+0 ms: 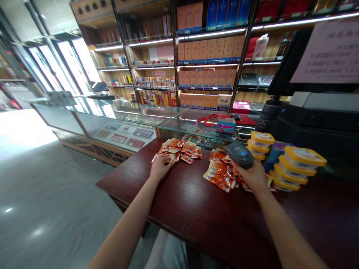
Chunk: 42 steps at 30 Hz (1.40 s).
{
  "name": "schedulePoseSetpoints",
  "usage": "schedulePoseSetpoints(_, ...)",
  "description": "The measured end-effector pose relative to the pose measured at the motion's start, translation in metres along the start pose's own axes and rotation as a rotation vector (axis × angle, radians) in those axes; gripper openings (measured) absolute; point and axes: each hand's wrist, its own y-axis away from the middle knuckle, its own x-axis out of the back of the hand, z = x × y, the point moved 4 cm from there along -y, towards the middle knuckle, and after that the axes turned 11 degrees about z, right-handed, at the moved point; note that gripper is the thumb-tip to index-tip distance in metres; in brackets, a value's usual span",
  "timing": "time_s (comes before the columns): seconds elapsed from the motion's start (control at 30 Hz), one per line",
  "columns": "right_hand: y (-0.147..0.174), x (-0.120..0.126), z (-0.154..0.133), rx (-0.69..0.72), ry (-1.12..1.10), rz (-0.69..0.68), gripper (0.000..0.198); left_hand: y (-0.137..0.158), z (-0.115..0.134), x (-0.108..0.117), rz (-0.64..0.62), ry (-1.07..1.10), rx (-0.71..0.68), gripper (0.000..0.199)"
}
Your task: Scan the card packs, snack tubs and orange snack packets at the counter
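My right hand (254, 176) is wrapped round a dark barcode scanner (239, 154), held over a heap of orange snack packets (221, 173) on the table. Further left lies a smaller heap of similar orange packets (188, 148). At its near left edge my left hand (161, 169) has its fingers closed on a packet (156, 158). Part of that packet is hidden by the fingers. The scanner and my right hand cover some of the packets beneath them.
Yellow-lidded tubs (301, 164) are stacked right of my right hand, with another stack (260, 142) behind it. A black monitor (288, 56) rises at the right. Glass display cases (134, 116) stand beyond the dark wooden table (185, 205).
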Motion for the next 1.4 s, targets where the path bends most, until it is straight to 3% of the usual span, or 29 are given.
schedulePoseSetpoints(0.13,-0.005,0.003,0.002,-0.026,-0.011,0.015,0.041,0.002,0.0,-0.011,-0.062,0.03,-0.039,0.033)
schedulePoseSetpoints(0.23,-0.009,0.009,0.004,-0.019,-0.005,0.049,0.044,-0.001,0.006,-0.009,-0.031,0.045,-0.094,0.033)
schedulePoseSetpoints(0.33,-0.014,0.015,0.007,-0.043,0.028,0.067,0.045,-0.003,0.027,-0.002,0.043,0.052,-0.164,0.025)
schedulePoseSetpoints(0.43,-0.019,0.02,0.015,-0.126,0.01,0.069,0.042,-0.005,0.06,-0.004,0.03,0.077,-0.196,0.022)
schedulePoseSetpoints(0.53,-0.023,0.025,0.021,-0.177,-0.028,0.112,0.041,-0.009,0.102,-0.023,-0.033,0.134,-0.247,0.021)
schedulePoseSetpoints(0.7,-0.027,0.029,0.022,-0.186,-0.068,0.151,0.042,-0.019,0.171,-0.075,-0.092,0.302,-0.35,0.019)
schedulePoseSetpoints(0.83,-0.026,0.027,0.022,-0.201,-0.013,0.133,0.041,-0.033,0.201,-0.115,-0.083,0.143,-0.335,0.021)
schedulePoseSetpoints(0.97,-0.026,0.022,0.02,-0.141,-0.016,0.107,0.043,-0.046,0.209,-0.14,-0.074,0.021,-0.272,0.024)
schedulePoseSetpoints(1.1,-0.025,0.019,0.02,-0.122,-0.024,0.129,0.045,-0.052,0.206,-0.145,-0.083,0.086,-0.231,0.019)
schedulePoseSetpoints(1.3,-0.023,0.02,0.013,-0.115,0.022,0.093,0.043,-0.051,0.186,-0.106,0.046,0.388,-0.228,0.02)
schedulePoseSetpoints(1.4,-0.021,0.018,0.005,-0.085,-0.045,0.055,0.041,-0.043,0.165,-0.082,0.102,0.557,-0.141,0.022)
